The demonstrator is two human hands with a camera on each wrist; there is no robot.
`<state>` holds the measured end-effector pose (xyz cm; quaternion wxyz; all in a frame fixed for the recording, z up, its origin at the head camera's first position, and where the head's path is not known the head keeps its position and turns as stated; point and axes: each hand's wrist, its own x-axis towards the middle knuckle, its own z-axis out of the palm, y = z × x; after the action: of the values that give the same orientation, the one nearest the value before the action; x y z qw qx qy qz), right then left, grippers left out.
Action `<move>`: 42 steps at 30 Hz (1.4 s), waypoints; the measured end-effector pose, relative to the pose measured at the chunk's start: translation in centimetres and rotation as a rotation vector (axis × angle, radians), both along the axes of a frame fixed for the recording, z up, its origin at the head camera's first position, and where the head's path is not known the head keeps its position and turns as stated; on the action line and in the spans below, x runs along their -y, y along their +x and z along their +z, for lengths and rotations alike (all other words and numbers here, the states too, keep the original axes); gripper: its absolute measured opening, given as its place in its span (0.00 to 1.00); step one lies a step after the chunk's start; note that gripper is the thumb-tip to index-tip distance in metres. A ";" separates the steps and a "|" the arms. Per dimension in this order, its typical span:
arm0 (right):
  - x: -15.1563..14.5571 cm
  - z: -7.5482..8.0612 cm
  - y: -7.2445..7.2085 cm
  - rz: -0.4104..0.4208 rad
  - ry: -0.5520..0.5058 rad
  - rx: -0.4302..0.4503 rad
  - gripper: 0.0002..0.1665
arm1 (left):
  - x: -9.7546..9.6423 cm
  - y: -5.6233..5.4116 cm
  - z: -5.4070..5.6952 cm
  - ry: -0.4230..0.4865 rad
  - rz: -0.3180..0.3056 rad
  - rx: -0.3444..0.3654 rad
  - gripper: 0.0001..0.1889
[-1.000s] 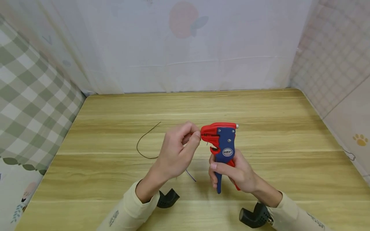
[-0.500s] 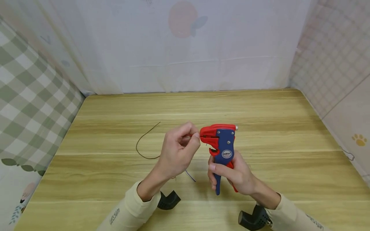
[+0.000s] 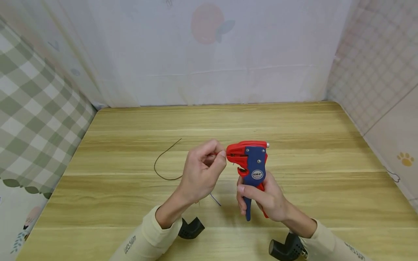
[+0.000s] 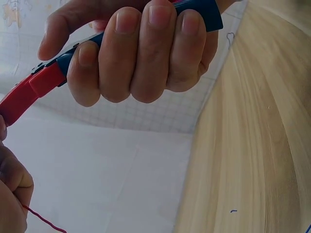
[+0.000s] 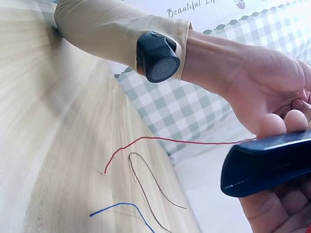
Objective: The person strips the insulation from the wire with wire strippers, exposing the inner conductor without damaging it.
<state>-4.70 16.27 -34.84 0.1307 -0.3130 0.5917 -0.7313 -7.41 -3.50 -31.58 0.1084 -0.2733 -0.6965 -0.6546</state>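
Observation:
My right hand (image 3: 269,199) grips the handles of a red and blue wire stripper (image 3: 256,159), held upright with its red nose pointing left. Thumb and fingers of my left hand (image 3: 204,168) pinch a red wire (image 5: 189,142) right at that nose. The wire's free length trails out of the left hand and bends down toward the table in the right wrist view; its other end is hidden by the fingers and the nose. In the left wrist view the right hand's fingers (image 4: 150,58) are curled round the handle.
A brown wire (image 3: 155,165) lies in a curve on the wooden table (image 3: 114,203), left of the hands. Partly behind the left hand lies a blue wire (image 3: 215,199). A tiny blue scrap (image 4: 233,211) is on the tabletop. Black wrist cameras (image 3: 192,228) hang below both sleeves.
Compared with a second ago, the wire stripper sits very slightly lower. Both hands keep their holds, and the wires on the table have not moved.

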 end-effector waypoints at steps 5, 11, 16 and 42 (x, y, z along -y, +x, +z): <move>0.0 0.0 0.0 -0.074 0.041 0.006 0.12 | -0.1 0.0 -0.2 -0.011 0.015 0.041 0.09; -0.1 0.1 0.1 -0.050 0.029 0.003 0.12 | -0.2 0.0 -0.2 -0.022 0.015 0.052 0.09; -0.1 0.4 0.2 -0.026 0.010 0.004 0.11 | -0.1 0.0 0.0 -0.010 0.000 0.051 0.09; -0.2 0.5 -0.1 0.025 -0.069 -0.015 0.11 | 0.3 0.0 0.3 -0.011 -0.023 0.087 0.09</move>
<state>-4.85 16.48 -34.38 0.1246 -0.3299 0.5633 -0.7472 -7.40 -3.78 -31.32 0.0688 -0.2533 -0.7009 -0.6632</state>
